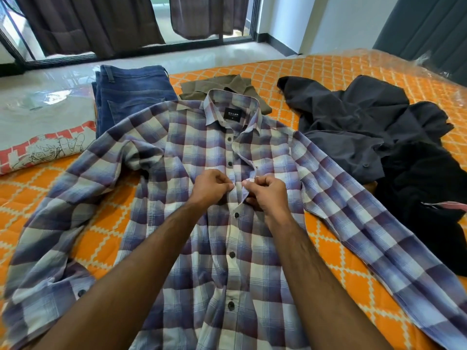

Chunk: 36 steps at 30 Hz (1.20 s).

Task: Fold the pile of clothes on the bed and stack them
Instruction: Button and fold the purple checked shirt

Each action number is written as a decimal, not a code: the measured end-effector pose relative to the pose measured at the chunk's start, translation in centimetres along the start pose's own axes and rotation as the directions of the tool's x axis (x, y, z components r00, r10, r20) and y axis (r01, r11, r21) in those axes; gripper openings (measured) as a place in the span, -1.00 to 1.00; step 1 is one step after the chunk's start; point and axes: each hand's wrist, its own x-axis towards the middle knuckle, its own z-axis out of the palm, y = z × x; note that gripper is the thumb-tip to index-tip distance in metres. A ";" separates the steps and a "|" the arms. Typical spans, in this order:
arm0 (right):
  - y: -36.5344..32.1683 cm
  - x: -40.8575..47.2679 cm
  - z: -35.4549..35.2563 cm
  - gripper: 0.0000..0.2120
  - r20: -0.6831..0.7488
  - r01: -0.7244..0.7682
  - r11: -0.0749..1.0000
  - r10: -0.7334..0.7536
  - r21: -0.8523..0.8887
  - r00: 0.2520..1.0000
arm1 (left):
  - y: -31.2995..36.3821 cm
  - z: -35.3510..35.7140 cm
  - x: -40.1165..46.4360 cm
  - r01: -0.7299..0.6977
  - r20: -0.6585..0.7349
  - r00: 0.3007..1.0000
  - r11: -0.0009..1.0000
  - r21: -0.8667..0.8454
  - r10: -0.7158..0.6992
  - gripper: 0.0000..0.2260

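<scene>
Head view: my left hand and right hand both pinch the checked shirt placket, mid-bed.

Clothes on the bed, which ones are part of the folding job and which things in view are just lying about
Part of the job:
plaid shirt, left hand and right hand pinching its front placket
jeans, folded
olive shirt, folded
printed t-shirt
dark grey garment, unfolded
black garment, unfolded

Just there:
curtains
orange bedspread
</scene>
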 end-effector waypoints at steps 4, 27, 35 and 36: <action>1.5 0.8 0.8 -0.86 0.047 -0.104 0.995 0.103 0.010 0.994 | 0.3 -0.2 -0.2 0.055 0.048 0.998 0.993 -0.100 -0.050 -0.94; 3.1 0.3 3.0 -0.88 -0.118 0.003 0.962 -0.037 -0.274 0.992 | -1.1 0.6 0.3 0.131 0.076 0.990 0.968 -0.212 -0.117 -0.88; 3.7 0.2 3.1 -0.89 -0.135 0.062 0.957 -0.104 -0.284 0.985 | -1.2 0.8 0.4 0.131 0.048 0.991 0.972 -0.193 -0.124 -0.90; 3.7 0.2 3.1 -0.89 -0.135 0.069 0.953 -0.113 -0.294 0.984 | -1.2 0.8 0.4 0.131 0.048 0.991 0.973 -0.188 -0.124 -0.90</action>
